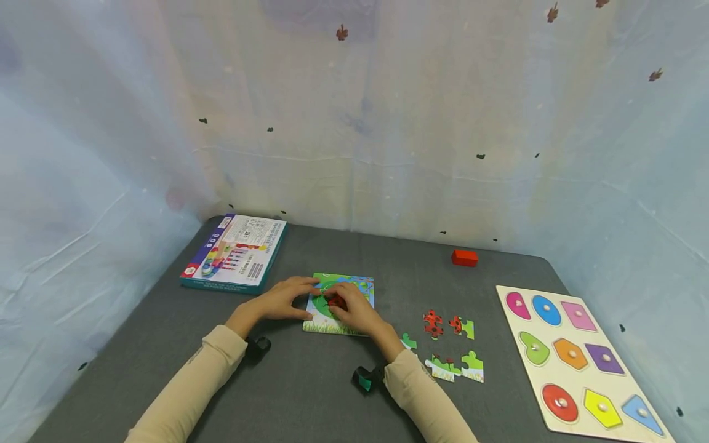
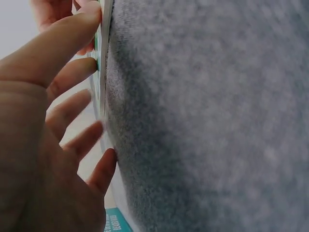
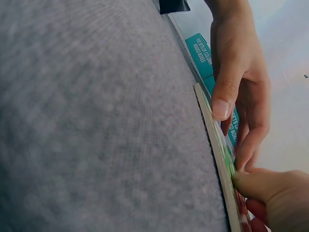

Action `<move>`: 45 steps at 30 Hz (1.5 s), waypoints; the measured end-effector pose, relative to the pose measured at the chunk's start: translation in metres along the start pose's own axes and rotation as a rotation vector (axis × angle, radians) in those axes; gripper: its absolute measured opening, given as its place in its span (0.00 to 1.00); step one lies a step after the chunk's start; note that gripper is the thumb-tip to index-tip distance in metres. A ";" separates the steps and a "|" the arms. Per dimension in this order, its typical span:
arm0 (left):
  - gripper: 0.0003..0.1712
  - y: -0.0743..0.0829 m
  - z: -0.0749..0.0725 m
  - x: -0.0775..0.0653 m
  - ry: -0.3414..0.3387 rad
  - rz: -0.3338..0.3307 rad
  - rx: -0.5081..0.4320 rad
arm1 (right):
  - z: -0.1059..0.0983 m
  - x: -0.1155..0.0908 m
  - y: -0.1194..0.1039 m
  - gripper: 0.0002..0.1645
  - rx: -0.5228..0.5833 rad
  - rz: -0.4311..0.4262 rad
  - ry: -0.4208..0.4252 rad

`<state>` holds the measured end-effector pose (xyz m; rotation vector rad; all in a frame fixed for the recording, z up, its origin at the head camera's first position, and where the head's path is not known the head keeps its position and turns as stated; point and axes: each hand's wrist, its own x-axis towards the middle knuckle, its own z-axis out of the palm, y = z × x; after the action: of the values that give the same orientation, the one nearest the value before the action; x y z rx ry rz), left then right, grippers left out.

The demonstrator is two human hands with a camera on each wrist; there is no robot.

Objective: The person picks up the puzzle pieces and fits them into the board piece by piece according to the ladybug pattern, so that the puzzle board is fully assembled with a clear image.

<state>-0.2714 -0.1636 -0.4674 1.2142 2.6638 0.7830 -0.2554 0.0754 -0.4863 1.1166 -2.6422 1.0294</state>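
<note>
A green and blue picture puzzle board (image 1: 327, 326) lies on the grey table, with a green leaf shape and a red ladybird patch at its middle. My left hand (image 1: 286, 299) rests its thumb and a fingertip on the board's left part, the other fingers loosely spread. From the right, my right hand (image 1: 357, 312) reaches over the board, its thumb and bent fingers round a red puzzle piece (image 1: 337, 302) low against the board. In the right wrist view the right thumb (image 3: 258, 183) touches the board's surface, beside the left hand's fingertips.
Loose jigsaw pieces (image 1: 434, 324) lie right of the board, several together. A wooden shape board (image 1: 545, 384) with knobbed shapes stands at the far right. A red block (image 1: 464, 258) sits at the back, and a flat box (image 1: 235, 252) at the back left.
</note>
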 end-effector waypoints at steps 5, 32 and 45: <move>0.36 -0.006 0.001 0.002 -0.010 0.034 -0.042 | -0.003 -0.003 0.004 0.21 0.127 -0.022 -0.016; 0.39 -0.009 0.002 0.002 -0.076 0.050 -0.066 | -0.131 -0.128 0.051 0.22 -0.041 0.023 0.038; 0.38 -0.006 0.001 0.001 -0.080 0.038 -0.048 | -0.142 -0.169 0.063 0.22 -0.075 0.143 0.028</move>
<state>-0.2760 -0.1655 -0.4708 1.2609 2.5509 0.7819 -0.1981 0.2965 -0.4676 0.9035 -2.7470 0.9519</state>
